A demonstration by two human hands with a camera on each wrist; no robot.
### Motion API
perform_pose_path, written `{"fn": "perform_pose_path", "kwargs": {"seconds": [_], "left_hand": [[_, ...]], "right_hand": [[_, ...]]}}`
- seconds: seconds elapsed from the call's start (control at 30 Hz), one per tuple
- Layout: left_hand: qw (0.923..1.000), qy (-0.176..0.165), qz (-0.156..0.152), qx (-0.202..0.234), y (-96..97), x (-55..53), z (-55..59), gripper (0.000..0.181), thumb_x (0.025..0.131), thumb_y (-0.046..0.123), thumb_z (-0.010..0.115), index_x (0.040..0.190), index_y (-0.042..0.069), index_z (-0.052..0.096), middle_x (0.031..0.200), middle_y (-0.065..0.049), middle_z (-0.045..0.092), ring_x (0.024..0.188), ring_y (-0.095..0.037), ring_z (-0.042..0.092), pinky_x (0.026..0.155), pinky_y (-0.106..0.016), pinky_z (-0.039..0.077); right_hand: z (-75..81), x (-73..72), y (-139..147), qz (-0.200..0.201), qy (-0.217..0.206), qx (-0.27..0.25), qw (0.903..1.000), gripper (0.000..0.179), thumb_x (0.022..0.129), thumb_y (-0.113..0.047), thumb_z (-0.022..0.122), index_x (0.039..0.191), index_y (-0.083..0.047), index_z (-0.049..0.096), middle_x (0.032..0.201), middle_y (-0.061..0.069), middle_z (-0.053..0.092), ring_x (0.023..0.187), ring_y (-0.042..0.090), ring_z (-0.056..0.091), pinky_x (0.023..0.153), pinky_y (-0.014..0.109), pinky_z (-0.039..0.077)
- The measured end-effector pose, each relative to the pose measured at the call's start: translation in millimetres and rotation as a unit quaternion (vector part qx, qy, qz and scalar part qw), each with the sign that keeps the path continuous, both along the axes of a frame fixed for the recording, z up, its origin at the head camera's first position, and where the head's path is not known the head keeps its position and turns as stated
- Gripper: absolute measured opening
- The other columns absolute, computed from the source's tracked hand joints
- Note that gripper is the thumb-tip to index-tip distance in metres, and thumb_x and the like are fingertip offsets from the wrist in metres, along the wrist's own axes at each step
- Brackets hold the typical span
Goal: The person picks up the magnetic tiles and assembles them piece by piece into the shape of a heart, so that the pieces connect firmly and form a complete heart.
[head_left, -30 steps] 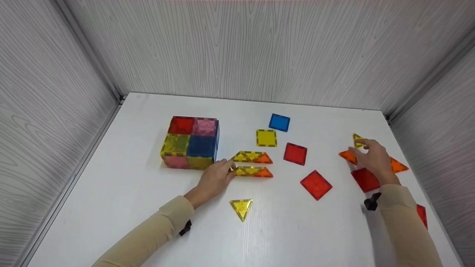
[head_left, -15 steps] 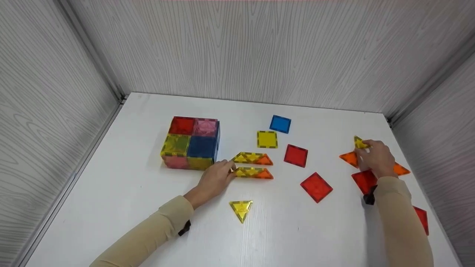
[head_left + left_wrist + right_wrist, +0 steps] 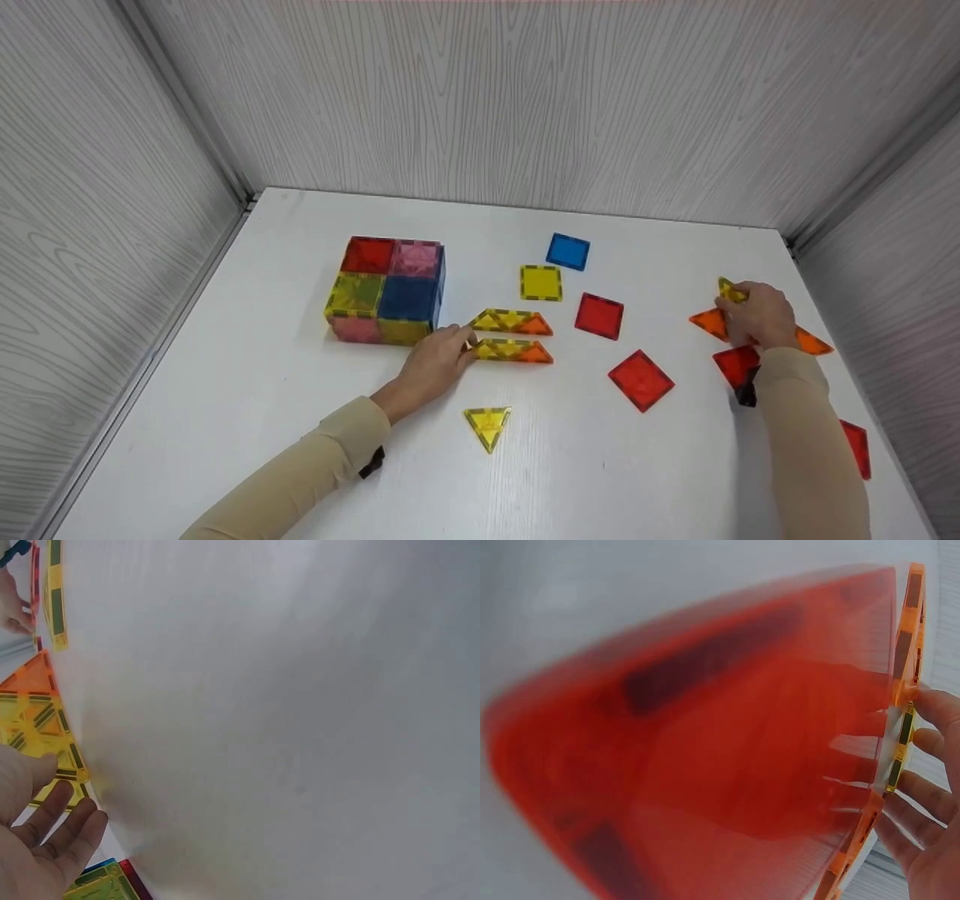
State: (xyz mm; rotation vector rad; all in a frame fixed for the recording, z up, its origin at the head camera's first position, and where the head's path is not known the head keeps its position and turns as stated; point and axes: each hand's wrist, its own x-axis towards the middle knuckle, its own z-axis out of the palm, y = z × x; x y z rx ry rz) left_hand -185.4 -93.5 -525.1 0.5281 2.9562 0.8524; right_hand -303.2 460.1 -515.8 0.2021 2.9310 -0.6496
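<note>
My left hand (image 3: pixel 433 366) pinches the left end of a pair of yellow and orange strips of triangular magnetic tiles, the far strip (image 3: pixel 511 322) and the near strip (image 3: pixel 513 350). In the left wrist view, its fingertips (image 3: pixel 88 825) lie by the yellow end of the strip (image 3: pixel 41 724). At the right, my right hand (image 3: pixel 766 315) pinches a yellow triangular magnetic tile (image 3: pixel 729 290), which the right wrist view shows edge-on (image 3: pixel 901 746) between the fingers. Orange triangular tiles (image 3: pixel 709 324) lie on both sides of that hand, partly hidden. A red square tile (image 3: pixel 735 365) sits below it.
A box of coloured tiles (image 3: pixel 384 289) stands left of the strips. Blue (image 3: pixel 568 251), yellow (image 3: pixel 541 283) and red (image 3: pixel 599 316) squares lie flat mid-table, with a tilted red square (image 3: pixel 641 380). A yellow triangle (image 3: pixel 488 427) lies in front; another red tile (image 3: pixel 856 448) is far right.
My right hand has shifted slightly and its fingers have closed in on the yellow triangle. The left hand stays at the strips. The whole view has tilted a little.
</note>
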Motion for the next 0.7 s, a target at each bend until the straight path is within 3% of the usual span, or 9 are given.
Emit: {"fn": "perform_pose_path", "kwargs": {"seconds": [0.1,0.2,0.33,0.43,0.57,0.7], "left_hand": [[1.0,0.002,-0.001,-0.002,-0.8,0.9,-0.2,0.016,0.104,0.024,0.068,0.117,0.015,0.066,0.105,-0.004,0.071,0.092,-0.018,0.063,0.092,-0.036,0.06],[1.0,0.007,-0.003,0.0,-1.4,1.4,-0.5,0.016,0.104,0.024,0.068,0.116,0.014,0.066,0.104,-0.005,0.071,0.092,-0.018,0.063,0.091,-0.037,0.06],[0.9999,0.008,-0.007,0.003,-1.1,0.3,0.6,0.016,0.103,0.023,0.069,0.115,0.012,0.067,0.104,-0.007,0.072,0.091,-0.02,0.064,0.089,-0.038,0.06],[1.0,0.004,-0.009,0.002,-1.3,-0.5,0.8,0.016,0.103,0.022,0.069,0.115,0.011,0.068,0.104,-0.008,0.073,0.091,-0.02,0.065,0.088,-0.039,0.06],[1.0,-0.004,-0.005,0.002,-1.7,-1.3,0.9,0.016,0.103,0.02,0.069,0.115,0.01,0.068,0.106,-0.009,0.073,0.093,-0.021,0.066,0.092,-0.04,0.06],[0.9999,-0.011,-0.003,0.002,-2.2,0.2,2.5,0.017,0.103,0.021,0.069,0.116,0.011,0.068,0.107,-0.008,0.073,0.096,-0.021,0.066,0.095,-0.04,0.06]], "right_hand": [[3.7,3.3,0,0.009,0.011,0.008,0.9999,0.066,0.104,-0.04,0.062,0.146,0.009,0.053,0.137,0.038,0.059,0.113,0.05,0.059,0.099,0.064,0.053],[7.3,6.9,2,0.01,0.013,0.008,0.9998,0.066,0.103,-0.042,0.063,0.144,0.009,0.055,0.132,0.037,0.061,0.106,0.046,0.059,0.086,0.052,0.058],[13.7,14.0,5,0.017,0.016,0.009,0.9997,0.067,0.102,-0.045,0.063,0.143,0.007,0.056,0.128,0.034,0.061,0.102,0.042,0.057,0.073,0.034,0.055],[18.9,20.4,0,0.04,0.046,0.026,0.9978,0.066,0.102,-0.045,0.063,0.142,0.007,0.058,0.129,0.035,0.061,0.104,0.044,0.055,0.077,0.042,0.056],[24.8,33.7,-17,0.07,0.108,0.041,0.9908,0.061,0.101,-0.042,0.066,0.137,0.008,0.063,0.132,0.037,0.061,0.113,0.051,0.054,0.094,0.064,0.052],[29.7,49.5,-41,0.089,0.152,0.031,0.9839,0.052,0.099,-0.035,0.072,0.131,0.006,0.068,0.132,0.035,0.062,0.117,0.053,0.054,0.097,0.068,0.05]]}}
